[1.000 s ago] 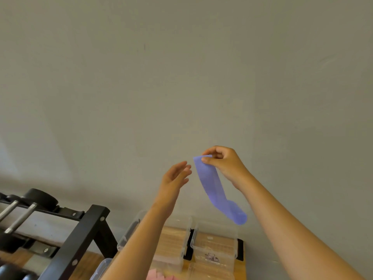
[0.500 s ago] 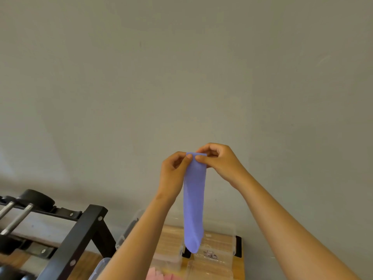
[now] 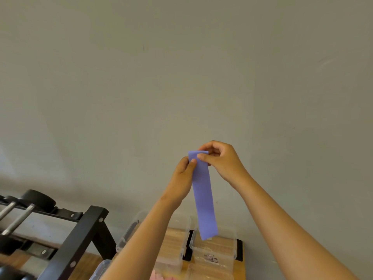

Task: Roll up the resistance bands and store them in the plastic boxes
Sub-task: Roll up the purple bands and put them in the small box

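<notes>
A purple resistance band [image 3: 204, 199] hangs flat and straight in front of the grey wall. My left hand [image 3: 182, 176] pinches its top left corner and my right hand [image 3: 222, 160] pinches its top right edge. The band's lower end dangles over clear plastic boxes [image 3: 214, 247] that stand open on a small wooden table [image 3: 241, 265] below. A second clear box [image 3: 177, 245] sits to their left, partly hidden by my left forearm. Something pink [image 3: 157, 276] shows at the bottom edge.
A black dumbbell rack [image 3: 80, 239] with dumbbells [image 3: 38, 199] stands at the lower left. The grey wall fills the view behind my hands.
My left hand came up and took hold of the band's top beside my right hand. The band swung from slanting right to hanging straight down and now faces me flat.
</notes>
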`<state>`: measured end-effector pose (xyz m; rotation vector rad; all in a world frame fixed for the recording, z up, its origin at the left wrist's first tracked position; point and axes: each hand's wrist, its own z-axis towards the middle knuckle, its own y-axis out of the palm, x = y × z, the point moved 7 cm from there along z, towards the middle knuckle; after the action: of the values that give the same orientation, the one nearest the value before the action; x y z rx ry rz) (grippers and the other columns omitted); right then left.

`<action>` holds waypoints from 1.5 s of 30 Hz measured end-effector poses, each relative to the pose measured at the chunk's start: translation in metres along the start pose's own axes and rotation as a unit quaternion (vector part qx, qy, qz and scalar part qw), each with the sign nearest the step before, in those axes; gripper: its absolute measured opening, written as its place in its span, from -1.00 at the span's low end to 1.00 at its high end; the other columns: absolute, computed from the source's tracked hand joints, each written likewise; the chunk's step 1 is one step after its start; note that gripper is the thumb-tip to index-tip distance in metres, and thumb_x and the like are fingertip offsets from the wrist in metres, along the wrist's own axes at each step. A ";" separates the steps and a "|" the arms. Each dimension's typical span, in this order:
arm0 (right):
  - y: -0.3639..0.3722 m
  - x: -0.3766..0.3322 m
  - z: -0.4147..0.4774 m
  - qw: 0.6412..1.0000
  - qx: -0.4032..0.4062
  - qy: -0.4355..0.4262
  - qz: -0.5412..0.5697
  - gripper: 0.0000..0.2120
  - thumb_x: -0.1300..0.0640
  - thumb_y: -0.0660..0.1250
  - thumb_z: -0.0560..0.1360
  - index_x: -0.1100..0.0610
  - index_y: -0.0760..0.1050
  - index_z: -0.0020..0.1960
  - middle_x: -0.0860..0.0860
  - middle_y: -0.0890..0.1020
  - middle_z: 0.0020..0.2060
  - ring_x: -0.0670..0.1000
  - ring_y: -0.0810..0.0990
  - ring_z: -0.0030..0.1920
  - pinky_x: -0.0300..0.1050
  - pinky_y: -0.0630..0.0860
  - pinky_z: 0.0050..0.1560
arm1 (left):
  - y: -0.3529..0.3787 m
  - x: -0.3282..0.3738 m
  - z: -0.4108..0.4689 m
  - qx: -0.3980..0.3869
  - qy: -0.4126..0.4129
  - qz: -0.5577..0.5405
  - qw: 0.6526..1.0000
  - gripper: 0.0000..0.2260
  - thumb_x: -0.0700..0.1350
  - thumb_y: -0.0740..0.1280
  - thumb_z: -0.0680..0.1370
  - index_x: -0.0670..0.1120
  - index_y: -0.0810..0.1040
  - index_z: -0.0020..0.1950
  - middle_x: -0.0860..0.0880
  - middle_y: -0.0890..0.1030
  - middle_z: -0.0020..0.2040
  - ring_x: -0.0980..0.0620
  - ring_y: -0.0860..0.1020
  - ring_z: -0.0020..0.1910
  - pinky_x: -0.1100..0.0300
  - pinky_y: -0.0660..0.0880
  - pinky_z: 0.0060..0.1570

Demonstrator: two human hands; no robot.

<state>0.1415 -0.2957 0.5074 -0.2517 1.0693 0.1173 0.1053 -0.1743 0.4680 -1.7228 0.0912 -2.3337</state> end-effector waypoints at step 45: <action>0.002 -0.014 -0.050 0.974 -0.112 0.021 0.196 -0.73 0.42 0.29 0.50 0.13 0.65 -0.20 0.08 0.67 -0.23 0.06 0.65 -0.15 -0.15 0.57 -0.11 | -0.023 0.023 -0.041 -0.051 -0.033 -0.285 0.957 -0.86 -0.22 0.31 0.45 -0.06 0.66 -0.17 -0.12 0.65 -0.13 -0.04 0.65 -0.18 0.21 0.56 -0.26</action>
<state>0.0913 -0.3065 0.4967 -0.2451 1.1386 0.5920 0.0567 -0.1607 0.4811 -2.0943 -0.3511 -2.6903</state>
